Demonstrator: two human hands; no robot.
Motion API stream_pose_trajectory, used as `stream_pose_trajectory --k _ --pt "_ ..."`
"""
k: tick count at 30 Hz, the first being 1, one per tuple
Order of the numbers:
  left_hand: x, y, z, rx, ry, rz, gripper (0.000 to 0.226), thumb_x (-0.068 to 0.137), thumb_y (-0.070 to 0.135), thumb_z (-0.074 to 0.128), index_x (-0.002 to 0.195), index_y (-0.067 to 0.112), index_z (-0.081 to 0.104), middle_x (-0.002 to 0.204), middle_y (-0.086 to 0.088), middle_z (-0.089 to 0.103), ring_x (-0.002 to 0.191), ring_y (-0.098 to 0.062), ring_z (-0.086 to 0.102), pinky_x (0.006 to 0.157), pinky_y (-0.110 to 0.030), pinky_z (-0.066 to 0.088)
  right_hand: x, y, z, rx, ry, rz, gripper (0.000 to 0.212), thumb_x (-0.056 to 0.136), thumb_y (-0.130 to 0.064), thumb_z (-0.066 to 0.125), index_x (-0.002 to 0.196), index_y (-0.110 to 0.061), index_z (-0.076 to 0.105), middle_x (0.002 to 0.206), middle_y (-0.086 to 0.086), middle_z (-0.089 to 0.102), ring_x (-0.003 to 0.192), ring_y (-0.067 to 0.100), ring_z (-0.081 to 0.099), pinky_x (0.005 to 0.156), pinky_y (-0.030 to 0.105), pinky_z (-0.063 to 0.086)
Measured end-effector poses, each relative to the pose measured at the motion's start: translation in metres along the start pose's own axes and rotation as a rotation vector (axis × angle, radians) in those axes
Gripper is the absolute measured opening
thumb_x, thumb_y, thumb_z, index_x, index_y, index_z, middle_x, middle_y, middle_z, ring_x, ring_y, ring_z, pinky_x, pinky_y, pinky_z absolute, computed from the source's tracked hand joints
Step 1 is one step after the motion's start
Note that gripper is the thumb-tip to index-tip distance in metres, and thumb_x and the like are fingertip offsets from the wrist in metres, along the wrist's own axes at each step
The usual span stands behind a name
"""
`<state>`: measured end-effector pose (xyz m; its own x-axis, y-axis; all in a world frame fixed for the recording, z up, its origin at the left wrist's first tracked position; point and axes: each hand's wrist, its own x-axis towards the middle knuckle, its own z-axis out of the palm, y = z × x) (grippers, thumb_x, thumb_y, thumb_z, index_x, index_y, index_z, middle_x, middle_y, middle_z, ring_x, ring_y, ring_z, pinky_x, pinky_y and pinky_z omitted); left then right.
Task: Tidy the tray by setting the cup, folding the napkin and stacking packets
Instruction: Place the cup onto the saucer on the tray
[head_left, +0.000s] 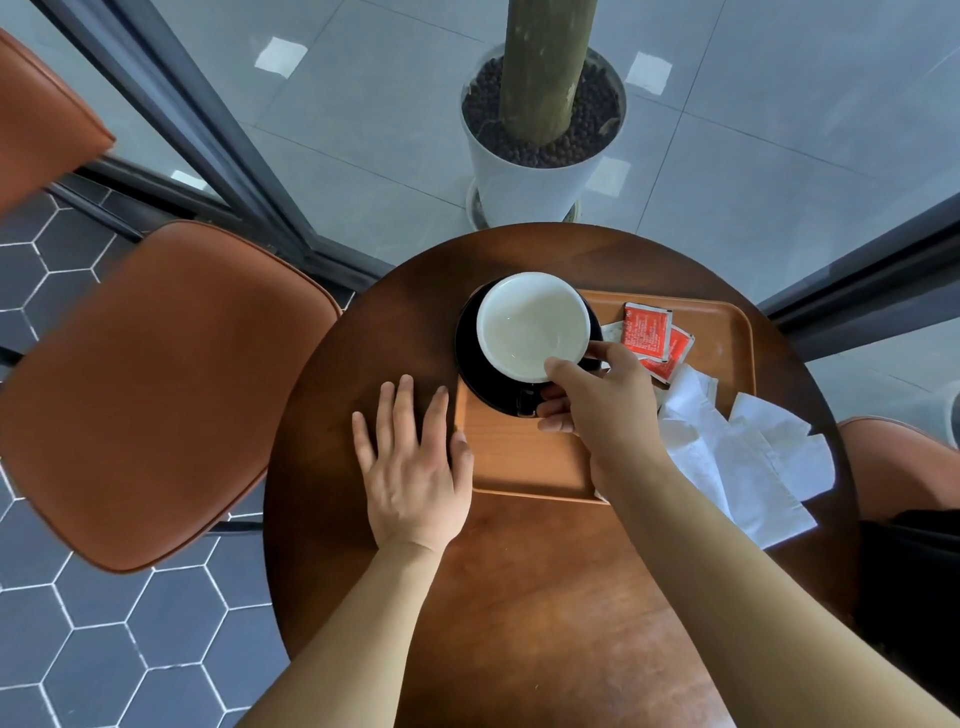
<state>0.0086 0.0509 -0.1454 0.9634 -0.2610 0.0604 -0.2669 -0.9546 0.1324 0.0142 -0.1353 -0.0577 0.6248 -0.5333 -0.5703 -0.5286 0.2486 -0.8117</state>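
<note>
A cup (527, 325), black outside and white inside, is empty and sits over the far left corner of the wooden tray (519, 457). My right hand (597, 397) grips the cup at its near right side, thumb on the rim. My left hand (415, 462) lies flat on the table, fingers spread, touching the tray's left edge. Two red packets (649, 335) overlap on the tray to the right of the cup. A crumpled white napkin (743, 457) spills over the tray's right near edge onto the table.
The round dark wooden table (519, 597) carries the tray. A brown leather chair (156, 389) stands to the left, another seat (904, 467) at the right edge. Beyond the table, a white plant pot (535, 182) stands behind glass.
</note>
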Motion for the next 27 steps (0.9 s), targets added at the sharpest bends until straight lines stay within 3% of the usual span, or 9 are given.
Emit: stream_pose_trajectory --k 11,15,18,20,23,27 --pt "0.000 -0.001 0.001 -0.018 -0.005 0.002 0.049 0.100 0.043 0.034 0.143 0.024 0.048 0.156 -0.014 0.040 0.149 -0.031 0.029 0.122 -0.056 0.016 -0.004 -0.004 -0.002 0.002 -0.021 0.025 0.034 0.088 -0.020 0.070 0.119 -0.014 0.057 0.062 0.004 0.069 0.051 0.020 0.067 0.052 0.033 0.059" --pt "0.001 -0.001 -0.003 -0.045 -0.032 0.000 0.052 0.101 0.046 0.028 0.143 0.023 0.048 0.156 -0.014 0.040 0.149 -0.031 0.029 0.123 -0.056 0.016 -0.009 -0.008 -0.006 -0.006 -0.042 0.051 0.043 0.088 -0.022 0.070 0.126 -0.009 0.054 0.072 0.012 0.067 0.051 0.019 0.064 0.053 0.035 0.060" --pt "0.001 0.001 -0.011 -0.181 -0.025 -0.037 0.053 0.099 0.046 0.034 0.141 0.019 0.052 0.155 -0.012 0.043 0.149 -0.029 0.031 0.123 -0.055 0.017 -0.018 -0.014 -0.015 -0.004 -0.018 0.050 0.045 0.088 -0.020 0.070 0.128 -0.009 0.053 0.076 0.014 0.067 0.052 0.018 0.064 0.054 0.034 0.059" --pt "0.001 0.002 -0.019 -0.345 -0.022 -0.095 0.054 0.099 0.044 0.038 0.142 0.014 0.052 0.154 -0.012 0.045 0.147 -0.029 0.034 0.122 -0.057 0.020 -0.025 -0.018 -0.025 -0.023 0.004 0.006 0.033 0.088 -0.015 0.070 0.118 -0.009 0.059 0.077 0.012 0.068 0.055 0.017 0.066 0.056 0.034 0.058" --pt "-0.004 0.008 -0.036 -0.486 0.005 -0.126 0.052 0.095 0.035 0.052 0.140 0.009 0.051 0.145 -0.015 0.052 0.138 -0.031 0.046 0.113 -0.060 0.037 -0.039 -0.024 -0.049 -0.102 0.022 -0.101 0.013 0.086 -0.014 0.069 0.099 -0.014 0.068 0.068 0.006 0.071 0.055 0.016 0.068 0.058 0.031 0.059" --pt "-0.020 0.035 -0.056 -0.548 0.120 0.026 0.032 0.091 0.020 0.060 0.120 0.008 0.064 0.115 -0.008 0.063 0.105 -0.024 0.062 0.085 -0.049 0.055 -0.053 -0.034 -0.087 -0.166 0.061 -0.233 0.008 0.086 -0.013 0.069 0.089 -0.019 0.072 0.068 0.000 0.073 0.059 0.017 0.071 0.061 0.032 0.061"
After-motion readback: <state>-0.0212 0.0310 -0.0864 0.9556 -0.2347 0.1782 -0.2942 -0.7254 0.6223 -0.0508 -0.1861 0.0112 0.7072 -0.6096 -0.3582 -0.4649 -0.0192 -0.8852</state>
